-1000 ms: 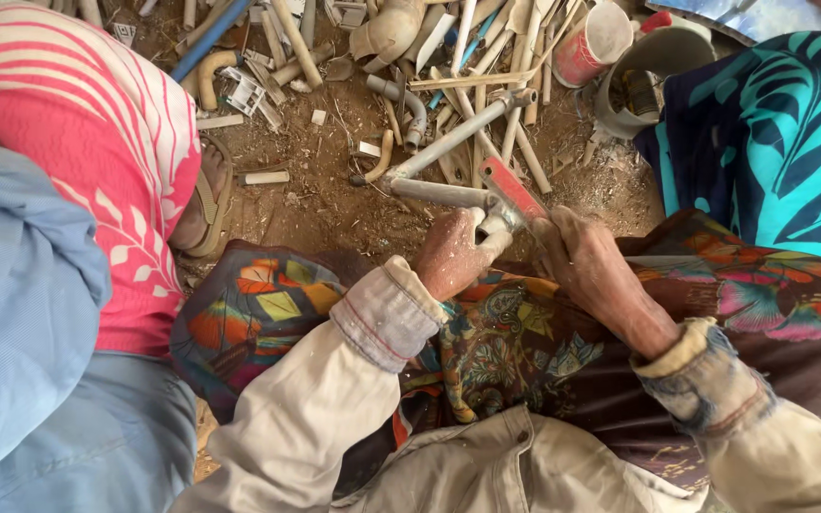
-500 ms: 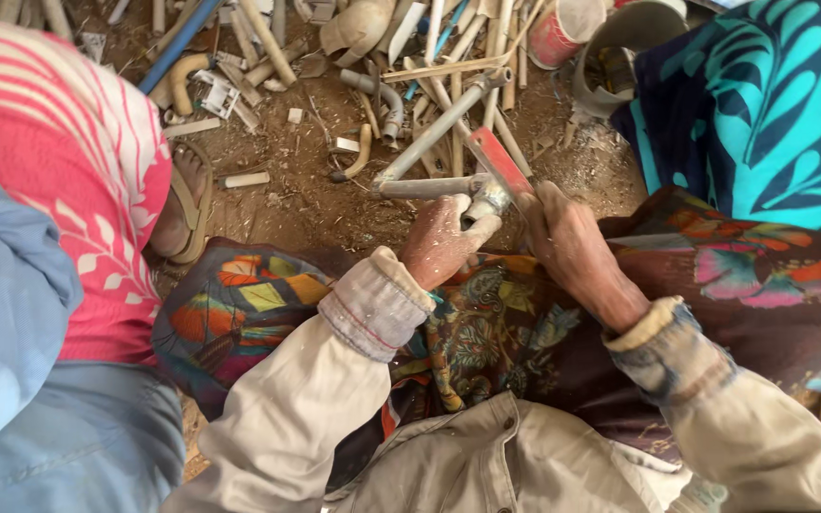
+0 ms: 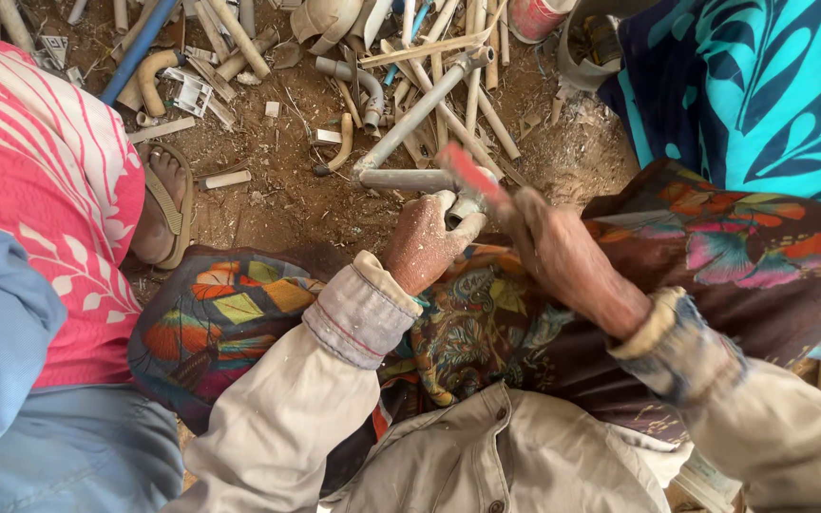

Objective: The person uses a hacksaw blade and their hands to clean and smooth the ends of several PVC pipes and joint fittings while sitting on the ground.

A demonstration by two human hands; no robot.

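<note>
My left hand (image 3: pixel 427 242) grips the near end of a grey plastic pipe (image 3: pixel 410 179) that lies across the dirt in front of my lap. My right hand (image 3: pixel 563 255) is closed on a red-handled tool (image 3: pixel 472 178) whose blade is blurred and rests against the pipe beside my left fingers. Both hands are dusty and sit above my patterned lap cloth (image 3: pixel 467 323). The tool's tip is hidden behind my left hand.
Several pipe offcuts and elbow fittings (image 3: pixel 363 85) litter the dirt ground ahead. A person in pink (image 3: pixel 59 209) sits at left with a sandalled foot (image 3: pixel 162 204). A person in teal cloth (image 3: pixel 753 85) is at right, next to a bucket (image 3: pixel 591 47).
The red-handled tool in my right hand has shifted along the pipe and now looks blurred. My left hand keeps its grip. The view has tilted slightly down.
</note>
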